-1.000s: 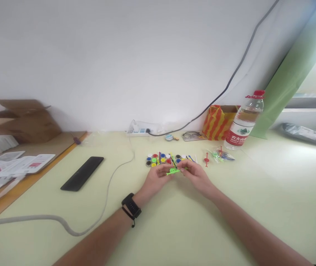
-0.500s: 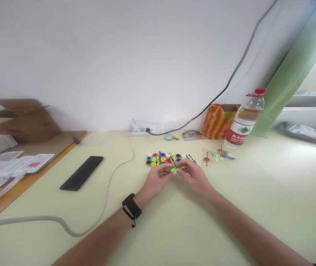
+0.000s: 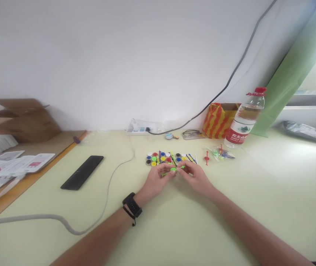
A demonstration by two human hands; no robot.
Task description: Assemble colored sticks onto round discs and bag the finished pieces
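Observation:
My left hand (image 3: 155,180) pinches a small round green disc (image 3: 173,169) between thumb and fingertips. Opposite it, my right hand (image 3: 194,178) is closed at the fingertips on a thin green stick (image 3: 182,167) that seems to line up with the disc; whether the two are joined I cannot make out. Just beyond my fingers lie rows of small coloured discs (image 3: 154,159) with thin sticks (image 3: 192,159) between and beside them. To their right rests a red disc with a red stick through it (image 3: 207,158).
A clear bag of coloured pieces (image 3: 221,153) lies near the water bottle (image 3: 241,123) and striped bag (image 3: 219,121). Along the wall are a power strip (image 3: 139,131) and glasses (image 3: 191,133). A black slab (image 3: 82,173), grey cable (image 3: 60,220) and papers (image 3: 33,164) occupy the left.
The green disc has tilted a little between my fingers, and more of the green stick shows by my right fingertips. Both hands stay in almost the same place.

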